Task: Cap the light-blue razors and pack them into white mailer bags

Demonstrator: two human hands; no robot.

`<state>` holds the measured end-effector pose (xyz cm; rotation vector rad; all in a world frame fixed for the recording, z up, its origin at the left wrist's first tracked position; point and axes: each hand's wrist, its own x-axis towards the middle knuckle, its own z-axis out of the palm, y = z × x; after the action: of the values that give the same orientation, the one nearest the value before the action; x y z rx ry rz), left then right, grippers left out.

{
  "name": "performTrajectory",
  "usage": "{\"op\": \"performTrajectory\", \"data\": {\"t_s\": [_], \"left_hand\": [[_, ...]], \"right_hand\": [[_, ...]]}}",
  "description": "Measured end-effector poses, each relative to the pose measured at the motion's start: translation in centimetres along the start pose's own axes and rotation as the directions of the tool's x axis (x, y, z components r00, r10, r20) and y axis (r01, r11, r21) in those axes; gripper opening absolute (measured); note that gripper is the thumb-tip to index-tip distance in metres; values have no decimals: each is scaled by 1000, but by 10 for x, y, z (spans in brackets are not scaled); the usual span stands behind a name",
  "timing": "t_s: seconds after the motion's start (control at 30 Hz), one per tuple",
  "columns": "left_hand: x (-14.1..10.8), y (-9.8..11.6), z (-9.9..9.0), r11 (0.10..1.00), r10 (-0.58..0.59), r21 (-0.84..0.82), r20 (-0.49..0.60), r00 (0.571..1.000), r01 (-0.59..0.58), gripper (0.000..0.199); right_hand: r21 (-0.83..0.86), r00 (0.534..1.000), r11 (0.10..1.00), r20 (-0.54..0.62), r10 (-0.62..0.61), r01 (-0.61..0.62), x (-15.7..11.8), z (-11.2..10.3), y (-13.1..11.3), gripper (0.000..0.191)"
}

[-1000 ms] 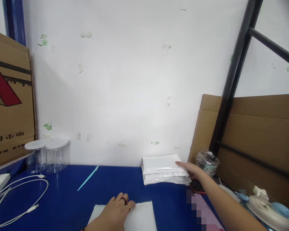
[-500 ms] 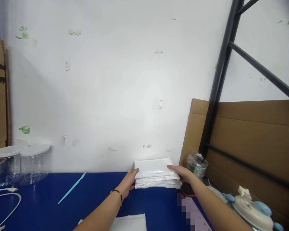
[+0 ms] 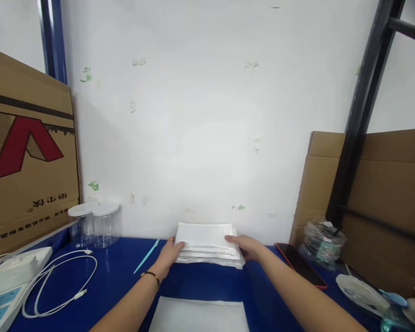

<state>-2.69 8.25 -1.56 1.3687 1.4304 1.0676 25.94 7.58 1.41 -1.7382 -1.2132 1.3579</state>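
Observation:
A stack of white padded envelopes (image 3: 205, 237) lies on the blue table (image 3: 212, 281), close to the wall. My left hand (image 3: 171, 255) grips its left edge, thumb on top and the other fingers mostly hidden at the side. At the right edge my right hand (image 3: 245, 245) holds the stack the same way, its thumb on the top envelope. Nearer to me, between my forearms, another white envelope (image 3: 199, 316) lies flat, cut off by the bottom of the view.
Left are a teal strip (image 3: 146, 256), a white cable (image 3: 48, 272), a power strip (image 3: 12, 295), lidded clear jars (image 3: 106, 226) and a cardboard box (image 3: 31, 184). Right are a phone (image 3: 300, 264), a plastic-wrapped container (image 3: 324, 244) and a white dish (image 3: 361, 293).
The view has turned left, bringing in the printed box and power strip. Both hands still hold the stack, which now sits further left in view. More of the nearer envelope and the phone shows.

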Motion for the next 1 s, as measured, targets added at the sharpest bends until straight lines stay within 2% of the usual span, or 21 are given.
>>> {"op": "performTrajectory", "data": {"t_s": [0.13,0.2,0.3,0.47,0.53,0.6,0.67,0.7,0.73,0.77,0.8,0.83,0.87,0.9,0.93,1.0], "left_hand": [[13,-13,-43,993,-16,113,-101,995,27,48],[17,-18,-56,984,-10,173,-134,991,33,49],[23,-22,-66,965,7,260,-162,987,36,54],[27,-22,-64,920,56,391,-189,980,23,67],[21,-20,-58,887,124,461,-177,976,-29,77],[11,-18,-50,789,243,600,-115,963,-127,94],[0,-17,-42,616,359,751,3,933,-239,106],[-4,-16,-38,532,392,799,60,918,-280,106],[-6,-15,-35,476,409,825,98,907,-304,101],[-6,-14,-31,444,419,839,115,901,-314,95],[-4,-13,-28,431,426,847,114,897,-312,88],[-1,-12,-26,426,432,852,104,896,-304,81],[4,-10,-24,424,437,857,91,895,-294,76],[10,-9,-22,420,443,862,78,893,-284,72],[15,-7,-20,414,449,867,71,891,-277,70],[23,-5,-18,412,447,872,60,893,-265,69]], "right_hand": [[-22,1000,999,16,-23,23,10,46,-25,51],[-30,999,999,20,-37,38,12,61,-33,52],[-34,997,997,31,-67,68,11,73,-40,54],[-83,994,990,1,-110,110,5,71,-39,74],[-119,991,985,-25,-131,127,1,66,-38,84],[-157,984,974,-49,-170,161,-5,62,-37,89],[-184,969,959,-79,-235,218,-15,60,-36,90],[-209,950,940,-106,-294,268,-20,60,-35,90],[-269,912,898,-126,-390,347,-26,60,-34,89],[-366,847,815,-116,-519,449,-31,61,-33,89],[-486,752,677,-59,-656,553,-34,63,-31,85],[-598,641,495,40,-767,630,-36,64,-31,76],[-681,540,308,153,-827,664,-36,66,-31,62],[-731,480,164,246,-842,662,-35,68,-31,48],[-761,464,89,295,-835,643,-34,69,-33,37],[-804,476,48,301,-827,592,-34,71,-36,34]]}}
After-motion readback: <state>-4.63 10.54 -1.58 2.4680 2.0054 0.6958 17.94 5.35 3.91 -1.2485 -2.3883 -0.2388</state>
